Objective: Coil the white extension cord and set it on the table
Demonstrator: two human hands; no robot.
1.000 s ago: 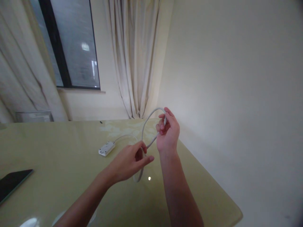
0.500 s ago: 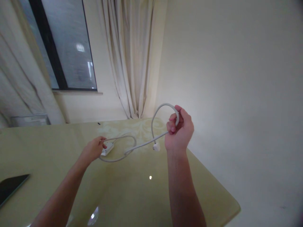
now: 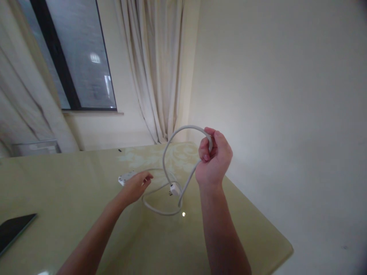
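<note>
My right hand (image 3: 214, 156) is closed around a white power cord (image 3: 187, 127), raised above the table. From this hand the cord arches left and down to a white plug (image 3: 174, 189) with its metal prongs showing. Another length drops from the palm into a loose loop over the tabletop. My left hand (image 3: 139, 185) is further left with its fingers stretched toward the loop, and I see nothing held in it. Behind that hand, a white power strip (image 3: 126, 177) lies on the table, its right end hidden by the hand.
The glossy yellow-green table (image 3: 71, 191) has its rounded right corner near the wall. A dark flat device (image 3: 15, 227) lies at the left edge. One small black object (image 3: 119, 150) is by the back edge. Cream curtains (image 3: 151, 68) hang beside a window (image 3: 83, 57).
My left hand has let go of the cord and moved right. The cord's loop has shifted right and toward me, and the plug has swung left. My right hand keeps its hold, nearly still.
</note>
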